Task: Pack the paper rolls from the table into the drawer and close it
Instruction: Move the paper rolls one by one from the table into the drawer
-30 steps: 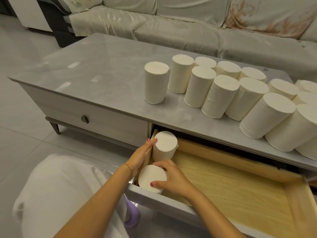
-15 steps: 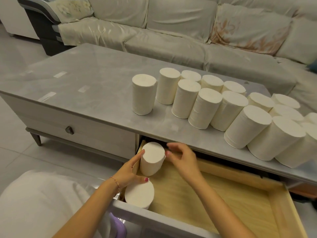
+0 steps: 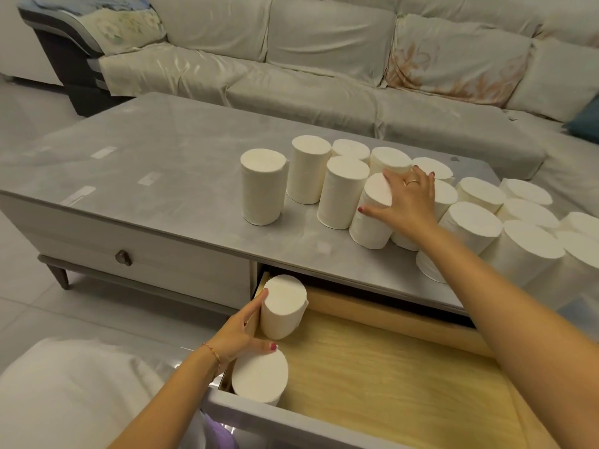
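Several white paper rolls stand in rows on the grey table (image 3: 168, 176). My right hand (image 3: 403, 202) lies over the top of a front-row roll (image 3: 369, 222), fingers spread around it. The open drawer (image 3: 405, 377) with a pale wood bottom holds two upright rolls at its left end. My left hand (image 3: 241, 332) is against the side of the back roll (image 3: 282, 307), thumb and fingers partly around it. The front roll (image 3: 259, 377) stands just below that hand, by the drawer's front wall.
A closed drawer with a dark knob (image 3: 123, 257) is to the left. A covered sofa (image 3: 324, 66) runs behind the table. A single roll (image 3: 262, 189) stands apart at the left of the rows. White cloth (image 3: 74, 393) covers my lap.
My right hand has left the drawer and risen to the table, landing on a front-row roll. My left hand stays by the back roll in the drawer.
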